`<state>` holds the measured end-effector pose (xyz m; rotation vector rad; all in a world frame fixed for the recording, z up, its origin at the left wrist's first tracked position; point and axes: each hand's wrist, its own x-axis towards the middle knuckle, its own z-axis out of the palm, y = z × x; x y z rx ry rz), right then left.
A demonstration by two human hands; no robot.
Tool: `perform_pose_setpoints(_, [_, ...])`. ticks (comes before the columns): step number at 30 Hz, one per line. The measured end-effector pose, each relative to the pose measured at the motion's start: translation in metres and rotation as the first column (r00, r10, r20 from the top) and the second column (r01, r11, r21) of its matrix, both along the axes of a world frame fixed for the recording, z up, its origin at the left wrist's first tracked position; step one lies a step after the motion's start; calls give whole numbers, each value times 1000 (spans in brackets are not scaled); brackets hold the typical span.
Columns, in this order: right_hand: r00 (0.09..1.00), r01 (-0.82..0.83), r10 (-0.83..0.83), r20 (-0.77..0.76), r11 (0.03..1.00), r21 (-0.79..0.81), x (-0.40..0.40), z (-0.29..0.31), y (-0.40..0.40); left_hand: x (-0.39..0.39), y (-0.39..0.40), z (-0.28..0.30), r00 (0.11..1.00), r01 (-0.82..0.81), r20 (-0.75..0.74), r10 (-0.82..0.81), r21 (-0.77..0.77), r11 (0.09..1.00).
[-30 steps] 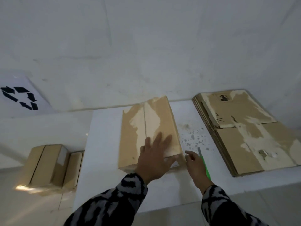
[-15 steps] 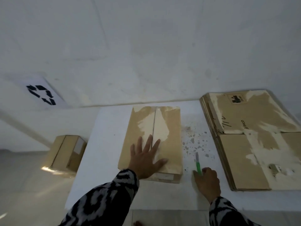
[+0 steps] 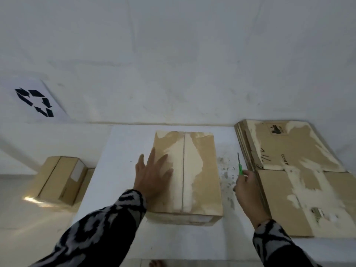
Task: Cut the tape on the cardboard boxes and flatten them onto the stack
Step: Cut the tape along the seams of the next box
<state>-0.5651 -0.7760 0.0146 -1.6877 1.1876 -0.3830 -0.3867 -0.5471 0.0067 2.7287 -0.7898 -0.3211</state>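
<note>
A person's left hand (image 3: 154,176) is pressing flat-fingered on the sealed cardboard box (image 3: 189,176) mid-surface, steadying it, while the right hand (image 3: 248,191), at its three o'clock, is gripping a green-handled cutter (image 3: 239,165) beside the flattened stack (image 3: 300,176).

Table (image 3: 125,151): closed box (image 3: 200,170) centre, flattened stack (image 3: 298,180) at its right
Floor, left (beside table): more boxes (image 3: 59,178)

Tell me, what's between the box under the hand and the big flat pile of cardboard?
In the head view, the right hand holding a green cutter over white table speckled with dark bits, between the box and the stack.
</note>
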Motion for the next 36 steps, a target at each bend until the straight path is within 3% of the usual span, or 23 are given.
perform_pose_setpoints(4, [983, -83, 83, 163, 997, -11, 51, 33, 23, 3, 1, -18, 989, -41, -146, -2, -291, 956])
perform_pose_setpoints(7, [975, -140, 133, 180, 990, 32, 77, 38, 50, -5, 1, -21, 981, -92, -194, 17, -382, 919])
perform_pose_setpoints(10, [971, -144, 126, 206, 987, 76, 89, 32, 73, -8, 3, -28, 982, -79, -191, 13, -344, 936])
perform_pose_setpoints(14, [975, -97, 81, 206, 993, 67, 98, 23, 80, 31, -10, -35, 998, 29, 56, -17, -231, 972])
perform_pose_setpoints(20, [975, -161, 159, 157, 987, 5, 94, 14, 74, 96, -68, -5, 992, 109, 64, -104, -75, 991])
perform_pose_setpoints(28, [963, -267, 268, 16, 962, -63, 115, 18, 62, 108, -84, -9, 988, 125, 117, -105, -180, 976])
perform_pose_setpoints(36, [947, -319, 313, -71, 940, -117, 152, 14, 58, 111, -86, -16, 976, 162, 168, -136, -156, 974])
